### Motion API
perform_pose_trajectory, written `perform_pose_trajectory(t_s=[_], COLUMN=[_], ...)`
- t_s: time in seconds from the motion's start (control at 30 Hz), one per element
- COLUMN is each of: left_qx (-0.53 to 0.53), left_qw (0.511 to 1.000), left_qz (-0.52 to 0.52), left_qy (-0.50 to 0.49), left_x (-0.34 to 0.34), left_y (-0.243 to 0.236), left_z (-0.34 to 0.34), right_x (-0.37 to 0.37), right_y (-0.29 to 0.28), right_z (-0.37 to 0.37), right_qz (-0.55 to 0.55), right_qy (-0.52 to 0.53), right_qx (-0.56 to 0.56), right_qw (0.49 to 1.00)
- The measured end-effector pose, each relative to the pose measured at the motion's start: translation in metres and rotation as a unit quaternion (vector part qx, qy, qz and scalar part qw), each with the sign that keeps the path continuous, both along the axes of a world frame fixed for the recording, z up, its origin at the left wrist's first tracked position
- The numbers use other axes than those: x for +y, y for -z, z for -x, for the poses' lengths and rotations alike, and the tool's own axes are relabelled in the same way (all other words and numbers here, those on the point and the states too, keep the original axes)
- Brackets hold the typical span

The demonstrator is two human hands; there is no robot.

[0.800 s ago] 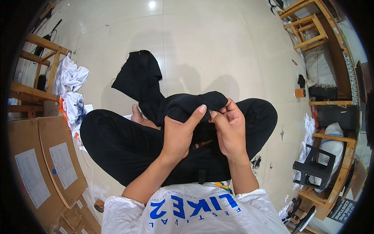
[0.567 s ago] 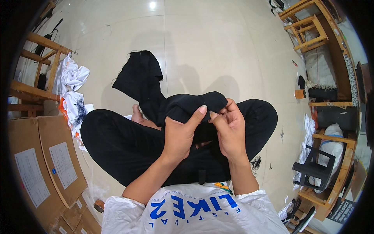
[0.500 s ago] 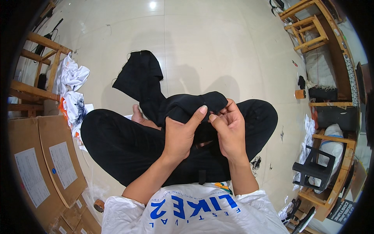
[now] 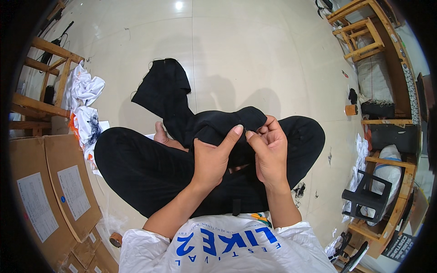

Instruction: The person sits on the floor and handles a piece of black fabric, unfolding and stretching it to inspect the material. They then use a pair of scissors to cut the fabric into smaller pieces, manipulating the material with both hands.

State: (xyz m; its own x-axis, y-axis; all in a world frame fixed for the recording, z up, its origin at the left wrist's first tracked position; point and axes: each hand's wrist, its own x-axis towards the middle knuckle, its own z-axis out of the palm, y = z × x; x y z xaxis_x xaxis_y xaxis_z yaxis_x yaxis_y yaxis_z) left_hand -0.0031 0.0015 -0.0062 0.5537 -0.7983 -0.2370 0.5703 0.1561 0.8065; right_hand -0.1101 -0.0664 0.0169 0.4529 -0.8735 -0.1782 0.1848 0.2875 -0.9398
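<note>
Seemingly a garment workshop, tiled floor (image 4: pixel 246 54) with thread scraps (image 4: pixel 299 189), cardboard boxes (image 4: pixel 75 189), wooden frames (image 4: pixel 57 51), heaped white cloth (image 4: pixel 84 88)

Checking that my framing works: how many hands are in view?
2: the left hand grips the black cloth, and the right hand is at its right end. Some fingers are hidden.

The pale tiled floor (image 4: pixel 264 54) bore one end of a black cloth (image 4: pixel 160 86) between ten and eleven o'clock, white cloths (image 4: pixel 86 88) toward ten, cardboard boxes (image 4: pixel 29 175) toward eight, dark threads (image 4: pixel 299 189) at four.
</note>
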Motion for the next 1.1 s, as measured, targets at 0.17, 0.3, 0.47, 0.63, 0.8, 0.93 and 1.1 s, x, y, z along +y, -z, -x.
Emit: perform_pose_trajectory(t_s=[0.17,0.3,0.47,0.63,0.8,0.93,1.1], left_qx=[-0.006,-0.006,0.007,0.049,0.071,0.068,0.044], left_qw=[1.0,1.0,1.0,0.999,0.997,0.998,0.999], left_qz=[0.002,-0.007,0.009,-0.011,-0.006,-0.002,-0.001], left_qy=[-0.001,0.002,-0.008,0.0,-0.003,-0.001,-0.003], left_x=[0.001,0.0,0.0,0.0,-0.001,0.0,-0.001], left_y=[0.0,-0.001,-0.001,0.0,0.0,-0.001,0.0], left_z=[0.001,0.002,0.003,0.001,0.001,0.002,0.003], right_x=[0.003,0.003,0.002,-0.001,-0.001,-0.001,-0.001], right_y=[-0.001,-0.001,0.0,0.003,0.003,0.003,0.004], right_z=[-0.001,-0.003,0.0,0.006,0.008,0.009,0.009], right_qz=[0.02,0.025,-0.016,-0.078,-0.084,-0.09,-0.037], right_qy=[0.007,0.015,0.018,0.008,0.005,-0.004,-0.008], right_qx=[0.021,0.024,0.009,-0.02,-0.031,-0.045,-0.007], right_qw=[1.0,0.999,1.0,0.997,0.996,0.995,0.999])
